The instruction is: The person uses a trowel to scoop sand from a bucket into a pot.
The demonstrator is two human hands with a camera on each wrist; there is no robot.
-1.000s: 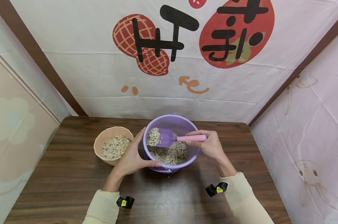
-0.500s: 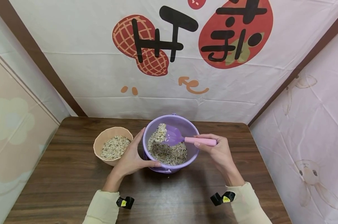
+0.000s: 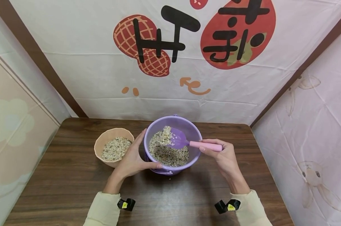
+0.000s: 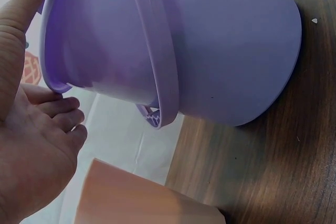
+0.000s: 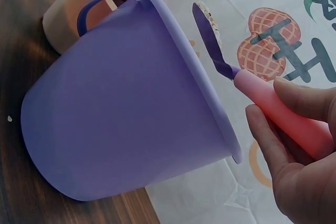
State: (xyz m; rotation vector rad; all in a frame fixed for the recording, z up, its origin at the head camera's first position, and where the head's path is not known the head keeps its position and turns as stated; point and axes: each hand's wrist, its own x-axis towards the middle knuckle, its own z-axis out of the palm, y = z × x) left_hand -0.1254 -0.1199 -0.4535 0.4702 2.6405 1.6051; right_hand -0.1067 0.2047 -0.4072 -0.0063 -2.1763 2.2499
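A purple bucket point(image 3: 187, 125) holds a bed of pale, speckled grain point(image 3: 167, 157). My left hand point(image 3: 132, 161) holds it by the near-left side, thumb at the rim and fingers along the outer wall. Over the bucket's mouth is a small shovel point(image 3: 179, 139) with a purple blade and pink handle. My right hand point(image 3: 222, 157) grips that handle between thumb and fingers. Some grain lies on the blade, which stands above the rim in the right wrist view. Left of the bucket sits a peach bowl point(image 3: 101, 144) partly filled with similar grain.
Everything stands on a dark wood-grain table point(image 3: 63, 182). A printed white cloth point(image 3: 108, 106) hangs behind its far edge. The bucket's purple carrying handle point(image 4: 163, 51) hangs down its side. A loose pale crumb point(image 4: 314, 21) lies on the table beside the bucket.
My right hand has drawn the shovel to the right and slightly toward me, its blade shifting from the bucket's left rim toward the middle. The left hand, bucket and bowl have stayed put.
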